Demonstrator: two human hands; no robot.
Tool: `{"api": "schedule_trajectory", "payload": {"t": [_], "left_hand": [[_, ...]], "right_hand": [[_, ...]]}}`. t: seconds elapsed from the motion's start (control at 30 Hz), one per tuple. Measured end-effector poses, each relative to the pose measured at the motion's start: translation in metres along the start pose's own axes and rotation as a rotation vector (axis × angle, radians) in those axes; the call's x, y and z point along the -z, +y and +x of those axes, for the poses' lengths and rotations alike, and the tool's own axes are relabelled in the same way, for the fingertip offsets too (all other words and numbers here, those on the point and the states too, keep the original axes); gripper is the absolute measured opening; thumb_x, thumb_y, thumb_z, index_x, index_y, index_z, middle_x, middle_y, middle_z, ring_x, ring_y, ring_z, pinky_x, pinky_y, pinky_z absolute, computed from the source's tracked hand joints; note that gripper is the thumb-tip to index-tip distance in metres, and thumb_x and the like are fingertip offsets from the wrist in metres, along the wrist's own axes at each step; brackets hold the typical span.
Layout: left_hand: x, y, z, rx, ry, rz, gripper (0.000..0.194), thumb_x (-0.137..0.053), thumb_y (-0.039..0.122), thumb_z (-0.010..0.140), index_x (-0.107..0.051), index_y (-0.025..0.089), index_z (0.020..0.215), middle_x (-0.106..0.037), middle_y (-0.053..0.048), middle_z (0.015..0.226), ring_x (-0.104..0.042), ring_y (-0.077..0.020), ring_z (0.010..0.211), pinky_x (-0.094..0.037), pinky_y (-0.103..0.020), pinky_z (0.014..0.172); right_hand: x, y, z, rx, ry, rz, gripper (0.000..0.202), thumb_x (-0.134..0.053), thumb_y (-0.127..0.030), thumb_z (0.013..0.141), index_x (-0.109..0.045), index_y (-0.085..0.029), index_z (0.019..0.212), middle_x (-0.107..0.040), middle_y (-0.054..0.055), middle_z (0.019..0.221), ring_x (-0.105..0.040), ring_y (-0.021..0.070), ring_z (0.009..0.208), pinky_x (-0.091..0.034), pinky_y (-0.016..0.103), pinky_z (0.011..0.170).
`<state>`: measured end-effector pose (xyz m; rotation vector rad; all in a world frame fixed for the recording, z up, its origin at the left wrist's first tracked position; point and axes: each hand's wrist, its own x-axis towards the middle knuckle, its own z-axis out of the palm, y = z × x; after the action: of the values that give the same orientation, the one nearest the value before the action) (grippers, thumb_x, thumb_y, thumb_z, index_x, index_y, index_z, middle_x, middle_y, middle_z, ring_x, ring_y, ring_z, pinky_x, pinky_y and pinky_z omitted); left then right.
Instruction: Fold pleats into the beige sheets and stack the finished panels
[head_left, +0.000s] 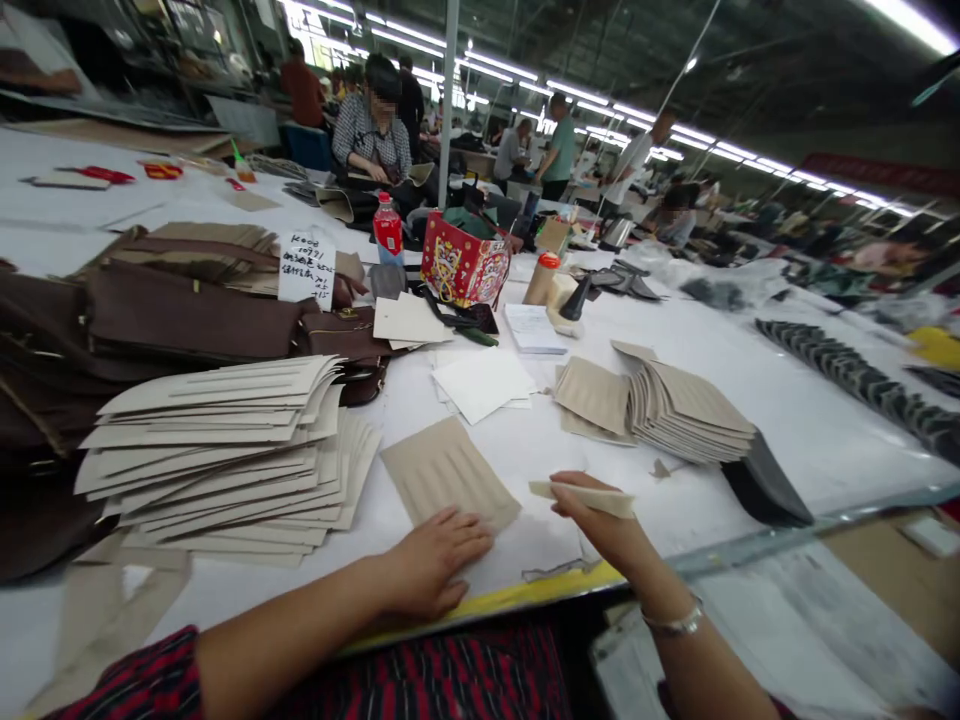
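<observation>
My left hand (439, 560) lies flat, fingers stretched out, on the lower edge of a beige panel (446, 470) with several faint ridges. To its right, my right hand (600, 520) is closed around a narrow beige strip (592, 497), held just above the white table. A large stack of beige panels (217, 460) is piled left of my left hand. Beyond my right hand, a fanned stack of smaller beige pieces (686, 405) leans over, with a dark flap (765, 480) at its end.
Brown leather bags (195, 315) fill the left side, a handwritten note (306, 268) on them. White paper sheets (484, 380), a red box (461, 260) and a drink bottle (388, 230) stand farther back. Dark pieces (855, 385) line the right. A co-worker (371, 125) sits across.
</observation>
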<state>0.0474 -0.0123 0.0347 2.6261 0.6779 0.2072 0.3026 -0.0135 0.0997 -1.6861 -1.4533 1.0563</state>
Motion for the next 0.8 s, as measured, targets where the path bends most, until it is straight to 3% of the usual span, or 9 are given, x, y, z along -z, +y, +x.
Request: {"api": "schedule_trajectory", "payload": {"t": [0.1,0.17,0.27,0.33,0.53,0.6,0.73,0.8], "left_hand": [[0.000,-0.015,-0.021,0.269,0.124,0.112,0.068,-0.045,0.051,0.079,-0.025,0.022,0.137,-0.026,-0.007,0.143,-0.018,-0.0274,0.131,-0.006,-0.049,0.106],[-0.008,-0.025,-0.023,0.420,0.165,0.188,0.075,-0.042,0.061,0.076,-0.026,0.021,0.136,-0.022,-0.009,0.144,-0.015,-0.0309,0.132,-0.005,-0.052,0.105],[-0.019,-0.035,-0.020,0.442,0.156,0.239,0.079,-0.042,0.067,0.072,-0.027,0.023,0.136,-0.020,-0.008,0.145,-0.015,-0.0307,0.132,-0.003,-0.051,0.105],[-0.023,-0.038,-0.019,0.439,0.160,0.249,0.081,-0.042,0.068,0.071,-0.026,0.023,0.137,-0.020,-0.008,0.145,-0.015,-0.0305,0.132,-0.002,-0.050,0.105],[-0.020,-0.036,-0.021,0.432,0.164,0.233,0.079,-0.043,0.067,0.072,-0.028,0.023,0.136,-0.020,-0.007,0.145,-0.013,-0.0299,0.132,0.001,-0.049,0.105],[-0.020,-0.036,-0.021,0.431,0.159,0.230,0.078,-0.043,0.066,0.072,-0.029,0.023,0.136,-0.020,-0.008,0.145,-0.013,-0.0300,0.132,0.001,-0.049,0.105],[-0.020,-0.036,-0.020,0.433,0.160,0.226,0.079,-0.043,0.067,0.072,-0.028,0.023,0.136,-0.019,-0.007,0.145,-0.013,-0.0299,0.132,0.002,-0.049,0.105],[-0.020,-0.037,-0.020,0.435,0.163,0.218,0.080,-0.044,0.067,0.071,-0.028,0.023,0.136,-0.020,-0.007,0.145,-0.013,-0.0299,0.132,0.002,-0.049,0.105]], "right_hand": [[-0.031,-0.022,0.048,0.188,-0.161,-0.151,0.023,-0.052,-0.034,0.077,-0.064,-0.018,0.086,-0.067,0.004,0.087,-0.062,0.0148,0.073,-0.048,0.024,0.065],[-0.055,-0.035,0.081,0.214,-0.264,-0.338,0.018,-0.051,-0.029,0.077,-0.065,-0.018,0.078,-0.066,0.002,0.075,-0.061,0.0132,0.068,-0.045,0.022,0.063],[-0.076,-0.048,0.110,0.219,-0.301,-0.541,0.018,-0.049,-0.026,0.078,-0.064,-0.017,0.074,-0.065,0.002,0.067,-0.058,0.0119,0.064,-0.040,0.021,0.062],[-0.075,-0.049,0.109,0.245,-0.307,-0.601,0.020,-0.046,-0.026,0.080,-0.063,-0.017,0.075,-0.064,0.002,0.068,-0.057,0.0113,0.065,-0.038,0.020,0.062],[-0.039,-0.034,0.059,0.148,-0.440,-0.684,0.024,-0.043,-0.025,0.080,-0.059,-0.018,0.065,-0.059,-0.001,0.058,-0.051,0.0097,0.055,-0.033,0.019,0.054],[-0.045,-0.037,0.064,0.184,-0.432,-0.686,0.024,-0.043,-0.025,0.080,-0.059,-0.018,0.064,-0.060,0.000,0.059,-0.051,0.0098,0.057,-0.033,0.020,0.056],[-0.072,-0.052,0.101,0.306,-0.316,-0.627,0.023,-0.040,-0.022,0.082,-0.060,-0.017,0.073,-0.063,0.002,0.068,-0.054,0.0107,0.066,-0.035,0.020,0.064],[-0.072,-0.055,0.103,0.297,-0.313,-0.623,0.022,-0.041,-0.021,0.082,-0.061,-0.016,0.073,-0.063,0.002,0.067,-0.054,0.0109,0.065,-0.035,0.020,0.063]]}}
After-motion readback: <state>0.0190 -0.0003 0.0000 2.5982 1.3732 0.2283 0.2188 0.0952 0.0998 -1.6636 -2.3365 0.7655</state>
